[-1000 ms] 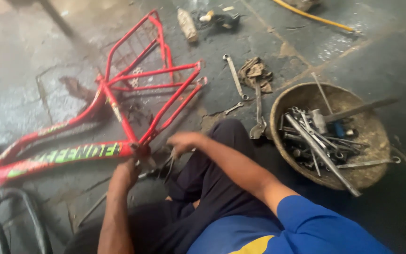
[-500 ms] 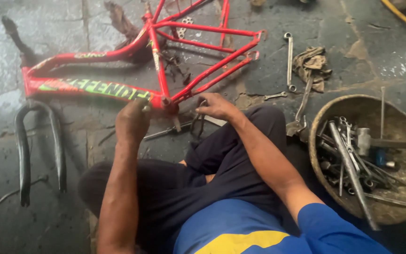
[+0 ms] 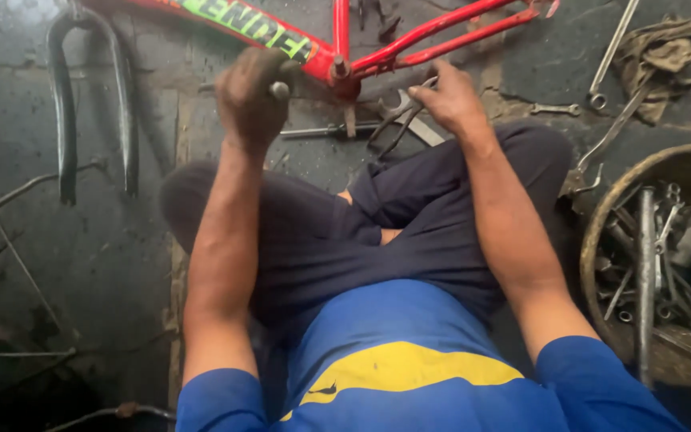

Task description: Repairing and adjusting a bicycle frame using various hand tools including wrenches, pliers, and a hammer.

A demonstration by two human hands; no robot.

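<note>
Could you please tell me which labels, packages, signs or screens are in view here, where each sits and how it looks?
Frame decal: a long green and white lettered strip along the sloping tube of the red bicycle frame, at the top of the view, just above the left hand.
Shirt emblem: a small dark mark on the yellow band of the blue shirt, at the bottom.
No packages, signs or screens show.

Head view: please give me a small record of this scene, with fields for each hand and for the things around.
left hand: closed around a metal rod end, beside the red bicycle frame
right hand: on pliers below the frame joint
floor left: black bicycle fork
floor right: round basin of tools, spanners, rag
</note>
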